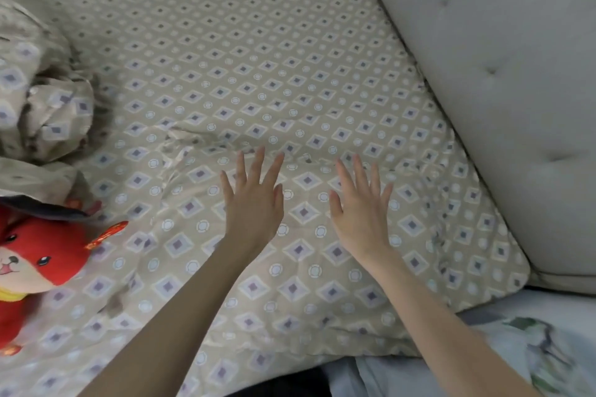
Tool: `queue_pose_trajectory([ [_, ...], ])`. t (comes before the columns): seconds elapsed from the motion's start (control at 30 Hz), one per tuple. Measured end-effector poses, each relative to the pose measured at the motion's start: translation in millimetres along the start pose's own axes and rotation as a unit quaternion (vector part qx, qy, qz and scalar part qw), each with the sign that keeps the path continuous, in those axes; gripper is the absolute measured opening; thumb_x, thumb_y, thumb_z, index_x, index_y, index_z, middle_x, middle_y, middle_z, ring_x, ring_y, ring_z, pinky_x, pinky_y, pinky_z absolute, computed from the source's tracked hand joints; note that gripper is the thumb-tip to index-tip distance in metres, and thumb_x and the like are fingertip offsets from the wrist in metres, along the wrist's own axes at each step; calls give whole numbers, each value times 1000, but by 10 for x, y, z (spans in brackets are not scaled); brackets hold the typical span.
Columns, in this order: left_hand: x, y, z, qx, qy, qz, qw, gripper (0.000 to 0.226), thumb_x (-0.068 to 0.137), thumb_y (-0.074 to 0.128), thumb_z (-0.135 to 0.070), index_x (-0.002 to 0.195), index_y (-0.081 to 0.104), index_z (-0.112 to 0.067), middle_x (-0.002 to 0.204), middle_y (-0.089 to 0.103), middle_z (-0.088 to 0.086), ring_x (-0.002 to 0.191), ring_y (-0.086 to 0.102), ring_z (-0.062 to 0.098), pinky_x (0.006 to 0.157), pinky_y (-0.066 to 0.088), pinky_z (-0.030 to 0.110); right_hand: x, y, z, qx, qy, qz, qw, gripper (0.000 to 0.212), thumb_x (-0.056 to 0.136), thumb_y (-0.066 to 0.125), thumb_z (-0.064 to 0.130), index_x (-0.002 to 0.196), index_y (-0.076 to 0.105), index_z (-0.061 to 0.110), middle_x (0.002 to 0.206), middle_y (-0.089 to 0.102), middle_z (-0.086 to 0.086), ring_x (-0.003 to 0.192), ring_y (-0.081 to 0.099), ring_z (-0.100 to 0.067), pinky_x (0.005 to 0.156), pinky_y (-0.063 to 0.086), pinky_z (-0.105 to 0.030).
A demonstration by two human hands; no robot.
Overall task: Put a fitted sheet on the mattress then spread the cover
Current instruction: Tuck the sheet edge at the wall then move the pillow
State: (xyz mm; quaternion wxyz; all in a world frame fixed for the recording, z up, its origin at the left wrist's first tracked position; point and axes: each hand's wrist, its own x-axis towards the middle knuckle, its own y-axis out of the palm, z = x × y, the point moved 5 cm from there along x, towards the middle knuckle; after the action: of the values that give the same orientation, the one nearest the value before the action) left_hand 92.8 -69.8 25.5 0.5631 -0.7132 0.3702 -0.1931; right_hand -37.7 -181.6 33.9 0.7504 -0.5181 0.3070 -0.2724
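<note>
The patterned sheet [245, 42] already lies across the bed, reaching the grey padded headboard [483, 58] at the right of the frame, and the mattress beneath it is fully hidden. The person's left hand [254, 206] and right hand [361, 216] are side by side at the centre of the frame, palms down, fingers straight and spread. They grip nothing and lie flat on or just over the cloth. This looks like the smoothing stage of fitting the sheet. A ridge of wrinkles [193, 145] sits just beyond the fingertips, left of centre. The next move probably calls for sweeping both palms outward over that ridge, then checking that the corner [512, 271] at lower right is tucked. A crumpled bundle of matching cloth [45, 106] at the left edge may be the cover, not yet spread. The red plush toy [35, 264] at lower left would need moving first.
</note>
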Motion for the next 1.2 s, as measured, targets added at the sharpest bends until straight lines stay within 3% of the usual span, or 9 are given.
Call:
queue_pose_trajectory([
  [0.2, 226, 660, 285, 32, -5, -6, 999, 53, 100, 19, -46, 150, 1, -42, 160, -7, -8, 145, -17, 27, 113, -7, 60, 106, 773, -262, -53, -2, -34, 998, 52, 102, 27, 45, 151, 9, 39, 162, 2, 4, 148, -7, -27, 113, -7, -63],
  [0.37, -56, 1468, 725, 112, -48, 87, 989, 56, 93, 3, -62, 146, -12, -48, 155, -23, -17, 142, -27, 28, 103, -8, 74, -33, 1603, -590, -86, 63, 126, 986, 53, 94, 2, 64, 145, -10, 54, 155, -27, 18, 144, -26, -23, 100, -16, -74],
  [0.43, 45, 1368, 689, 79, -46, 56, 994, 55, 95, 6, -61, 146, -9, -48, 157, -18, -15, 142, -24, 30, 103, -10, 73, 66, 1460, -541, -81, 55, 100, 990, 51, 97, 5, 60, 146, -6, 53, 158, -19, 16, 146, -20, -24, 101, -13, -75],
  [0.57, 154, 961, 648, 93, -8, -80, 992, 55, 97, 16, -55, 150, 7, -43, 160, -1, -8, 146, -7, 35, 106, -10, 66, 71, 999, -449, -51, 4, -70, 996, 49, 101, 14, 51, 148, 1, 50, 161, 0, 11, 148, -10, -22, 108, -12, -68],
  [0.6, 107, 992, 743, 86, -20, -66, 994, 55, 96, 14, -56, 150, 7, -43, 160, -1, -8, 146, -7, 34, 107, -9, 67, 21, 1026, -474, -60, -2, -67, 996, 49, 100, 11, 53, 147, -1, 50, 161, -2, 10, 148, -11, -22, 109, -11, -68],
  [0.7, -153, 1265, 1109, 73, -60, 31, 995, 56, 93, 3, -60, 146, -7, -49, 159, -12, -14, 146, -15, 26, 111, -2, 65, -154, 1416, -659, -106, 28, 71, 991, 54, 93, -3, 63, 142, -22, 52, 158, -22, 12, 144, -24, -22, 105, -9, -73],
  [0.77, -143, 1260, 1199, 70, -54, 51, 995, 54, 95, 8, -58, 146, -7, -49, 158, -12, -15, 146, -14, 23, 112, 0, 64, -108, 1536, -744, -107, 46, 136, 984, 55, 93, 1, 64, 141, -25, 51, 156, -27, 14, 143, -28, -23, 103, -13, -74],
  [0.97, -93, 826, 983, -36, -82, 43, 995, 52, 101, 21, -39, 149, 1, -43, 160, -6, -9, 147, -8, 22, 116, 0, 57, 113, 919, -467, 11, 46, 84, 995, 50, 101, 34, 35, 150, 22, 35, 159, 18, 4, 147, 10, -20, 114, 0, -64],
  [1.2, -206, 404, 1201, -223, -192, -103, 950, 50, 97, 43, -22, 145, 33, -27, 151, 31, 2, 136, 33, 25, 109, 32, 48, 362, 612, -186, 28, -23, 49, 998, 43, 97, 47, 28, 139, 44, 20, 140, 48, 1, 134, 37, -23, 111, 27, -54],
])
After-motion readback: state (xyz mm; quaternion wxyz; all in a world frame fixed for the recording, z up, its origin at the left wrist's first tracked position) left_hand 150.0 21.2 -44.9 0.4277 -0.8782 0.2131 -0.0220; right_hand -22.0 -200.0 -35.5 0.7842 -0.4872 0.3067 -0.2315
